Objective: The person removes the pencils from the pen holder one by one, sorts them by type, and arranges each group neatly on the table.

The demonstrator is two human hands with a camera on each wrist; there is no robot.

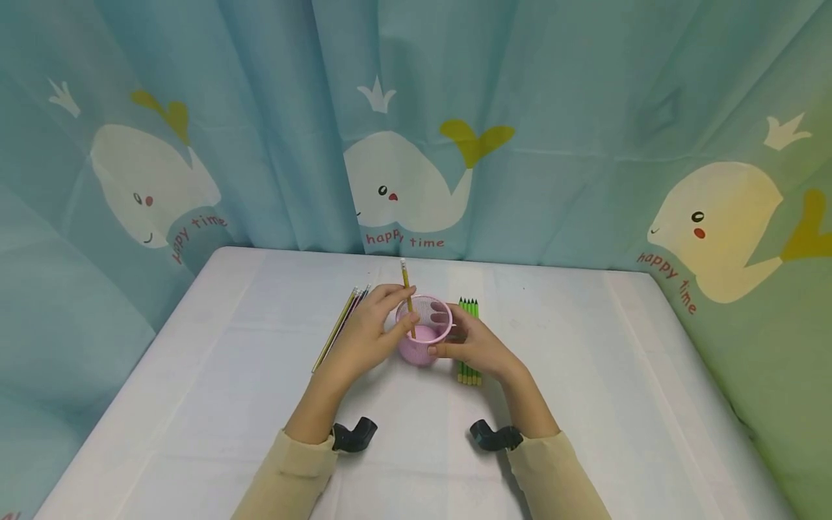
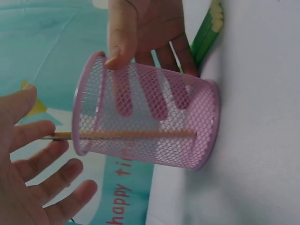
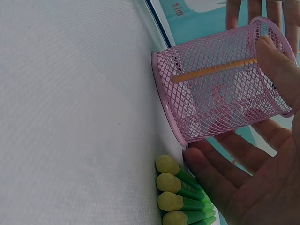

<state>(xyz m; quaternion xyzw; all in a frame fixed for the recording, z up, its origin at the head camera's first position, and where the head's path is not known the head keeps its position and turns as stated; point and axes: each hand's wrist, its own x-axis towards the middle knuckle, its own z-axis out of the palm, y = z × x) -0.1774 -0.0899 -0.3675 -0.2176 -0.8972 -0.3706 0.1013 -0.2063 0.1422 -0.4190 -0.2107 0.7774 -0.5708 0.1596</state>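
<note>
A pink mesh pencil cup point(image 1: 419, 352) stands upright on the table. My right hand point(image 1: 477, 343) holds it from the right, thumb at the near rim and the other fingers around the far side. One yellow pencil point(image 2: 136, 134) leans inside the cup, its lower end by the bottom and its white top point(image 1: 403, 264) above the rim. My left hand point(image 1: 372, 328) is at the cup's left, fingers spread and loosely extended. Its fingertips are beside the pencil's upper part; the thumb stands apart from it in the left wrist view.
A row of several green pencils point(image 1: 469, 343) lies right of the cup, partly behind the right hand. More pencils point(image 1: 334, 328), one yellowish, lie at the left behind the left hand. A whale-print curtain point(image 1: 572, 144) hangs along the back of the white table point(image 1: 214, 375).
</note>
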